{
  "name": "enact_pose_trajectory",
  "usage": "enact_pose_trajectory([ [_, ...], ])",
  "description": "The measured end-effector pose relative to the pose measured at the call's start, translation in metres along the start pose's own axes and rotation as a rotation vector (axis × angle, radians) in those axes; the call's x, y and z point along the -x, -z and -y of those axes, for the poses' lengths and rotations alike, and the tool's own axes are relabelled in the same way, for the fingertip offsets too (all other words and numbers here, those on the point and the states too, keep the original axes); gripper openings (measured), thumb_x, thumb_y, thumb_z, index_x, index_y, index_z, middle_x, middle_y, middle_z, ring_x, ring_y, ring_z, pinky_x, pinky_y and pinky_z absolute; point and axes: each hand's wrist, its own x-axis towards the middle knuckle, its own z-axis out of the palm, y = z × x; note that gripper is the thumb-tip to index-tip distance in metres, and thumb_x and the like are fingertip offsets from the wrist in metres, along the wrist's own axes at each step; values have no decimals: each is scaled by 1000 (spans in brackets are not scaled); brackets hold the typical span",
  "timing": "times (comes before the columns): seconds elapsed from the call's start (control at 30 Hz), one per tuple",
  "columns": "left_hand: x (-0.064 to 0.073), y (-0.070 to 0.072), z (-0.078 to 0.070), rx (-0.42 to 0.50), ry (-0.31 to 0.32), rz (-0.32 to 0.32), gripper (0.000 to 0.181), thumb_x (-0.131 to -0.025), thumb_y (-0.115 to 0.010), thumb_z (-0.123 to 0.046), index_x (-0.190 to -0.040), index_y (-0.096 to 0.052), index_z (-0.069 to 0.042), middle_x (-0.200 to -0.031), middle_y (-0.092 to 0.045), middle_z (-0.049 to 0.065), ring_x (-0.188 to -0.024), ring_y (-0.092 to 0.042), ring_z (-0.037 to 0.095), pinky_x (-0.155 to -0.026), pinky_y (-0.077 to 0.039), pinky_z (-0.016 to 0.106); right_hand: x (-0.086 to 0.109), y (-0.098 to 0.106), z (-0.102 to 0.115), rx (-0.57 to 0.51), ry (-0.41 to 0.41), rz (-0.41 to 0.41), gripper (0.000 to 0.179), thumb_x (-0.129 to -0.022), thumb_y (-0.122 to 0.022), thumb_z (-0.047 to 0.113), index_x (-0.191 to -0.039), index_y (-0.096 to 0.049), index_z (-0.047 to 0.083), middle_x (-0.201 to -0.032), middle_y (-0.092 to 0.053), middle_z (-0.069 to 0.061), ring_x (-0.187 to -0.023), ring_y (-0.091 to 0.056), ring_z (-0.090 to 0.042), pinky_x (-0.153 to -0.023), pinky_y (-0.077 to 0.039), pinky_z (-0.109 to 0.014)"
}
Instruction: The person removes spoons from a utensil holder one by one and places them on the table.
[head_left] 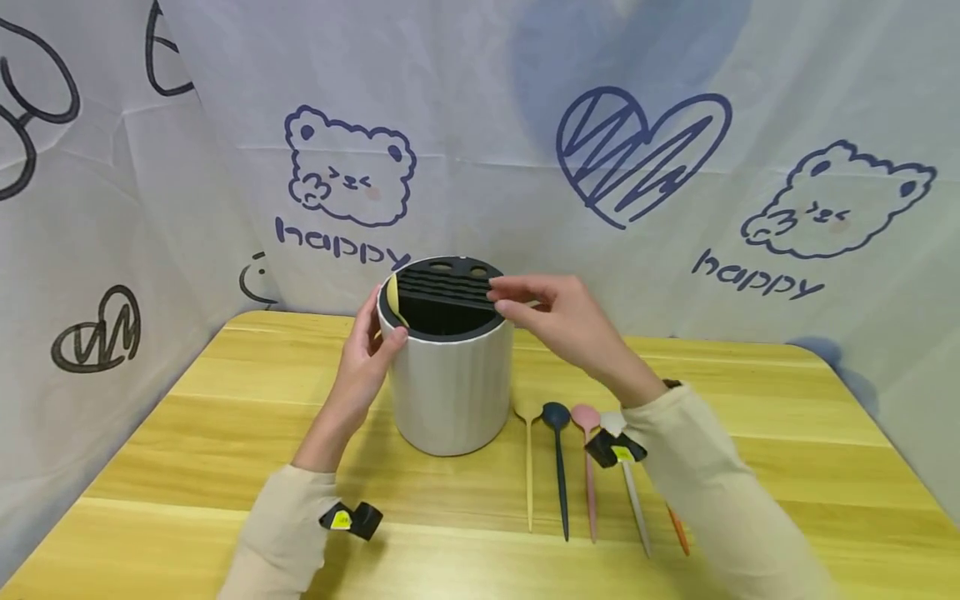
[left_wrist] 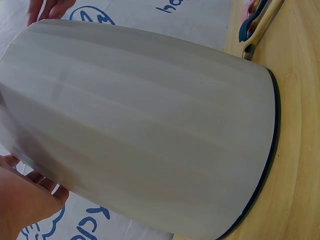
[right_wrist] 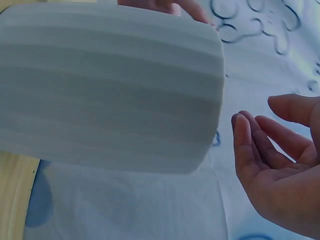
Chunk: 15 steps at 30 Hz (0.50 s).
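Observation:
A white ribbed utensil holder (head_left: 452, 392) with a black slotted top (head_left: 442, 285) stands upright on the table. My left hand (head_left: 360, 358) grips its left side, thumb at the rim and fingers round behind. Just inside that rim sits a curved yellow piece (head_left: 394, 300), its kind unclear. At the opposite rim my right hand (head_left: 558, 321) hovers with bent fingers and thumb apart; the right wrist view shows nothing between the fingers (right_wrist: 243, 135). Ribbed wall (left_wrist: 140, 120) fills much of the left wrist view.
Right of the holder lie long-handled utensils: a yellow one (head_left: 529, 475), a dark blue spoon (head_left: 557, 415), a pink spoon (head_left: 586, 418), a white one (head_left: 636, 508) and an orange handle (head_left: 677, 529), partly under the right sleeve. A printed cloth (head_left: 487, 200) hangs behind the wooden table (head_left: 187, 433).

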Motion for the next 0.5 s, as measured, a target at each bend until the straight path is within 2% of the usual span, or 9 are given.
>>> enact_pose_trajectory([
  [0.2,0,-1,0,11,13,-1,71,-96,-53,-26,-155,-16,-11,-158,-21,3,-142,-23,17,-114,-23,38,-37,-8,17,20,-62,119,35,-93,-64,13,-126,-63,1,-114,-68,-9,-100,-65,-18,-86,-52,-30],
  [0.37,-1,-1,0,21,-1,-1,70,-97,-52,-22,-155,-16,-9,-157,-22,4,-142,-23,16,-114,-22,38,-59,-21,24,-8,-117,169,38,-92,-66,13,-127,-62,0,-116,-67,-11,-94,-67,-19,-81,-54,-27],
  [0.5,0,0,1,21,-10,10,70,-97,-52,-22,-155,-15,-8,-157,-21,4,-142,-22,15,-115,-21,39,-71,-32,27,-17,-129,202,41,-92,-66,13,-130,-59,-1,-116,-67,-13,-94,-66,-19,-79,-54,-26],
])
